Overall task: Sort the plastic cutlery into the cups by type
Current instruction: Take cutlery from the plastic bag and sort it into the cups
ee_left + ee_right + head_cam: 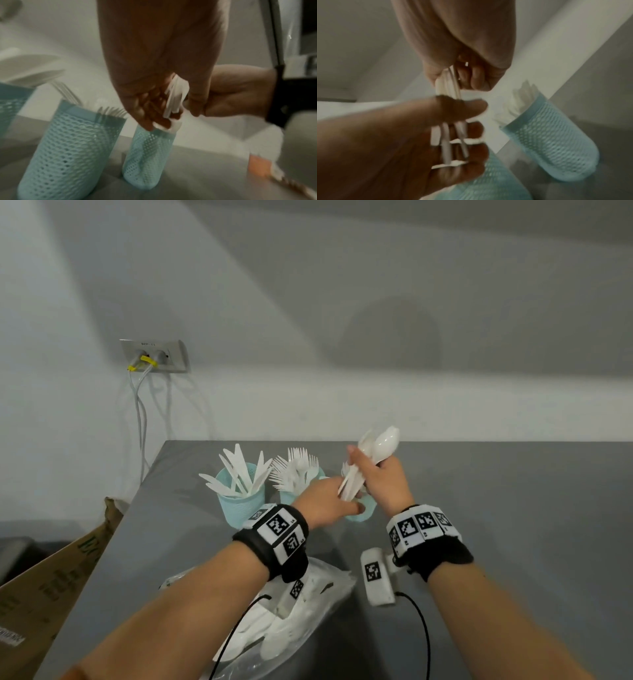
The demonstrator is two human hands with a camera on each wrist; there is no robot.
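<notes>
Three cups, head view: knife cup (241,501), fork cup (291,491) and third cup (361,513) stand in a row on the grey counter (513,508); only this view shows the knives (239,474), the spoon bowls above my right hand (387,484), and the bag of unsorted cutlery (291,618) under my left forearm.
Around, head view: cardboard box (51,583) off the counter's left edge, wall socket (154,356) with cables behind.
In the way, head view: my left hand (325,505) covers the third cup's mouth and part of the fork cup.
Left wrist view: mesh of the fork cup (72,146) and third cup (147,158) shows plainly, fork tines (111,110) poking out; spoon handles (175,100) hang just above the third cup's rim.
Right wrist view, blurred: right-hand fingers (476,75) are curled tight round the spoons (448,82); left-hand fingers (467,108) lie fairly straight and slightly apart against the handle ends, whether gripping I cannot tell.
</notes>
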